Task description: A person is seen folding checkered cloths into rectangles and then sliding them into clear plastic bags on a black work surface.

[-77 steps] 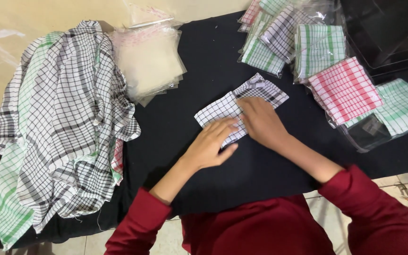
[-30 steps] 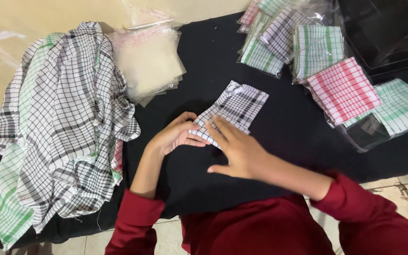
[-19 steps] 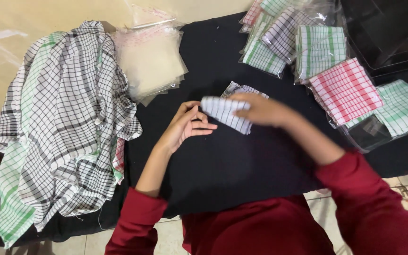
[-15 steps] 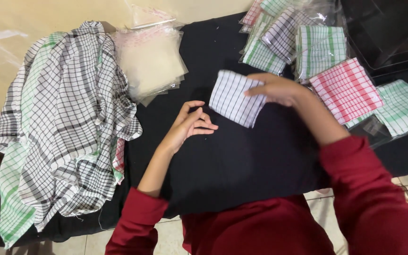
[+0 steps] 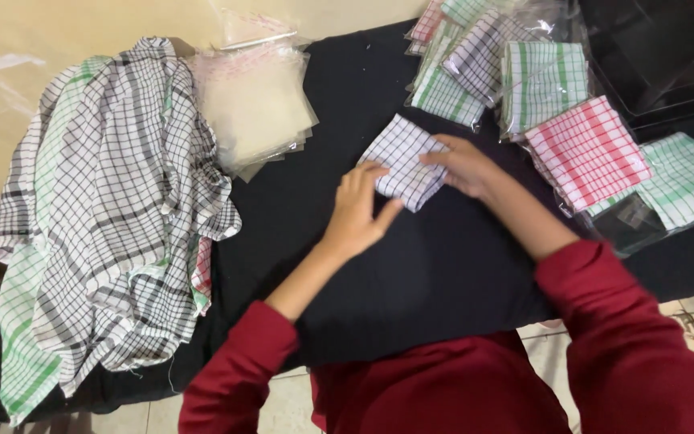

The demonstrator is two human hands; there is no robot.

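A small folded white cloth with dark checks lies on the black table cover. My right hand rests on its right edge with fingers pinching the fold. My left hand touches its lower left edge, fingers spread flat. Both my sleeves are dark red.
A heap of unfolded checked cloths lies at the left. A stack of clear plastic bags sits behind it. Bagged folded cloths in green, red and grey checks lie at the back right. A dark box stands at the far right.
The cloth was folded smaller, lifted by my right hand and laid back down on the table. My left hand has come back onto its edge.
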